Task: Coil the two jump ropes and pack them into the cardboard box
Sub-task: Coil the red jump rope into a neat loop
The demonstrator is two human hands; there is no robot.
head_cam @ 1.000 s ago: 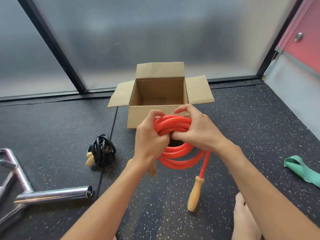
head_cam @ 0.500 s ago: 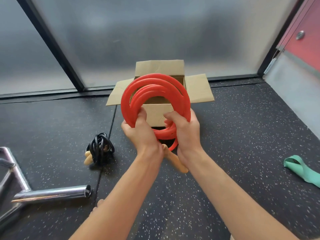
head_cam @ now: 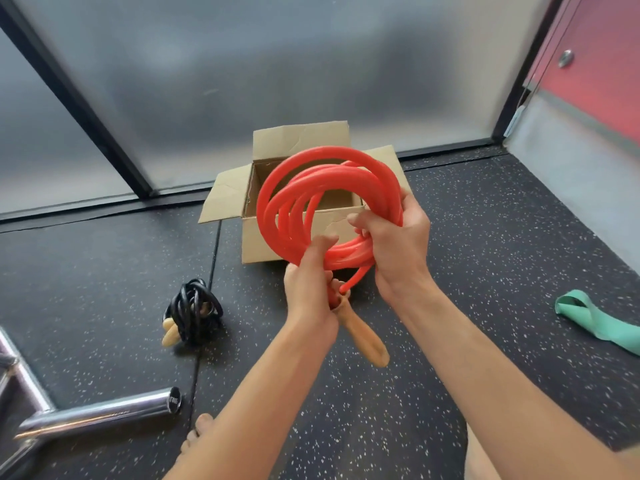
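I hold a coiled red jump rope (head_cam: 304, 188) upright in front of the open cardboard box (head_cam: 256, 244). My left hand (head_cam: 311, 289) grips the bottom of the coil and the rope's ends. My right hand (head_cam: 394, 244) grips the coil's lower right side. One wooden handle (head_cam: 363, 337) of the red rope hangs below my hands. A black jump rope (head_cam: 194, 310), coiled with its pale wooden handles at the lower left, lies on the floor left of the box.
Speckled black rubber floor (head_cam: 485, 237). A chrome bar (head_cam: 104, 414) lies at the lower left. A green resistance band (head_cam: 595, 320) lies at the right. Frosted glass wall (head_cam: 277, 64) stands behind the box. My bare toes (head_cam: 197, 431) show at the bottom.
The red coil was lifted from low in front of the box to upright before its opening. My right hand has shifted up the coil's right side, and the loops have spread apart.
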